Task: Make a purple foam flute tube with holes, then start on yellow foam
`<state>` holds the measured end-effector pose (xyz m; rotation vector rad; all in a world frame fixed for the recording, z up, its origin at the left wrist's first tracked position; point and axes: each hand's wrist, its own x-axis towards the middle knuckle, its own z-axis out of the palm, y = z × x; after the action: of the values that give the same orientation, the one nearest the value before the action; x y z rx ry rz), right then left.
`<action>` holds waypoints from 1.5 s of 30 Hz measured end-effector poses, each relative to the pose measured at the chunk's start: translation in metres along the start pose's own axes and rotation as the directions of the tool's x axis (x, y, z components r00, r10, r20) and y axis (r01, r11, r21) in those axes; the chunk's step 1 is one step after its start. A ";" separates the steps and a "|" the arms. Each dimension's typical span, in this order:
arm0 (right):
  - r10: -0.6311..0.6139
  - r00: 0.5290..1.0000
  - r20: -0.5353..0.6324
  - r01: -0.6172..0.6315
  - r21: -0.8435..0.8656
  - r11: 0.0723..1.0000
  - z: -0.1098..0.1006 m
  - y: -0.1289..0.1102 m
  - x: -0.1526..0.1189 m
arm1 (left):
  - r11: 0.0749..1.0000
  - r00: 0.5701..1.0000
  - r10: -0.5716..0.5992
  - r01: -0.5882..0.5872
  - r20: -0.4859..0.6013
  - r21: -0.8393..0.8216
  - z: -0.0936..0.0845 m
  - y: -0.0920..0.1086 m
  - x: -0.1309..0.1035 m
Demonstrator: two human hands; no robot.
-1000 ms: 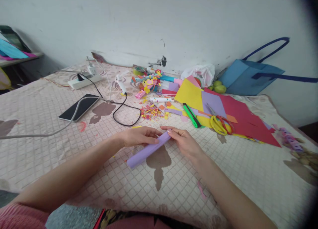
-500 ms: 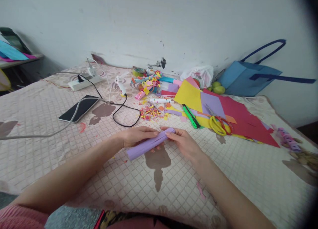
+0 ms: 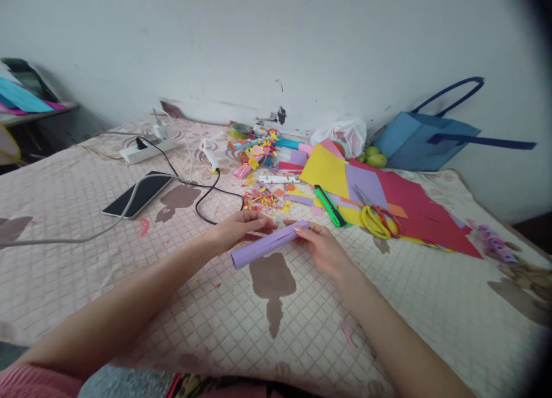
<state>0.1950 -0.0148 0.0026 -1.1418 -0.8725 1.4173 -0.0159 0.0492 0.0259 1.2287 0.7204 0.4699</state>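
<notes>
A purple paper tube [image 3: 264,247], rolled with a lengthwise seam, is held at a slant above the table. My right hand [image 3: 321,245] pinches its right end, thumb on top and fingers behind. Just behind the tube's middle is my left hand [image 3: 239,230], its fingers loosely apart and not gripping; the tube partly hides the fingertips. Beyond the hands lie a green box cutter [image 3: 330,206], yellow-handled scissors [image 3: 374,221] and small colored paper scraps [image 3: 264,199].
Colored paper sheets [image 3: 414,211] spread at the right, before a blue bag [image 3: 425,140]. At the left are a dark tablet-like device [image 3: 138,194], a power strip [image 3: 150,150] and a white glue gun [image 3: 210,154] with a looping black cord. Paper crafts [image 3: 259,150] sit near the wall.
My left hand has loosened from the paper tube and drawn back behind it. The tube's left end has shifted slightly right and up, while my right hand keeps its hold.
</notes>
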 end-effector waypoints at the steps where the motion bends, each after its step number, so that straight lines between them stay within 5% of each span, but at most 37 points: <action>1: -0.005 1.000 -0.010 0.005 -0.008 1.000 0.000 0.001 0.000 | 0.998 0.998 0.056 -0.054 -0.035 0.039 0.000 0.000 0.001; 5: -0.021 0.999 -0.046 0.019 -0.048 0.999 0.001 0.001 -0.001 | 0.938 0.964 0.252 -0.223 -0.082 0.265 0.002 0.001 0.000; 8: -0.029 0.998 -0.053 0.027 -0.045 0.999 0.002 0.000 -0.002 | 0.921 0.957 0.280 -0.245 -0.080 0.302 0.003 0.004 -0.002; 11: -0.055 0.996 -0.069 0.052 -0.042 0.998 0.001 -0.002 -0.001 | 0.933 0.973 0.219 -0.185 -0.078 0.308 0.003 0.006 -0.006; 14: -0.085 0.993 -0.085 0.082 -0.039 0.996 0.000 -0.004 0.000 | 0.953 0.994 0.058 -0.082 0.089 0.291 0.004 0.007 -0.010; 17: -0.116 0.991 -0.068 0.115 -0.029 0.993 0.001 -0.005 -0.001 | 0.970 0.973 -0.031 -0.026 0.230 0.240 0.007 0.006 -0.011; 25: -0.051 0.992 -0.117 0.066 0.129 0.990 0.022 -0.001 -0.009 | 0.864 0.975 0.214 -0.216 0.057 0.456 0.022 -0.002 -0.009; 29: -0.027 0.999 -0.029 0.030 0.085 0.996 0.032 0.001 -0.015 | 0.801 0.961 0.272 -0.255 0.050 0.543 0.024 -0.011 -0.008; 34: -0.032 0.998 -0.061 0.036 0.061 0.998 0.032 0.003 -0.015 | 0.730 0.943 0.327 -0.293 0.061 0.618 0.026 -0.016 -0.010; 45: -0.076 0.997 0.007 0.074 0.120 0.990 0.030 0.008 -0.013 | 0.917 0.973 0.219 -0.229 0.066 0.327 0.028 -0.015 -0.009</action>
<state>0.1632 -0.0262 0.0055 -1.0017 -0.8196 1.3967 -0.0028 0.0198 0.0178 1.6449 0.6541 0.5324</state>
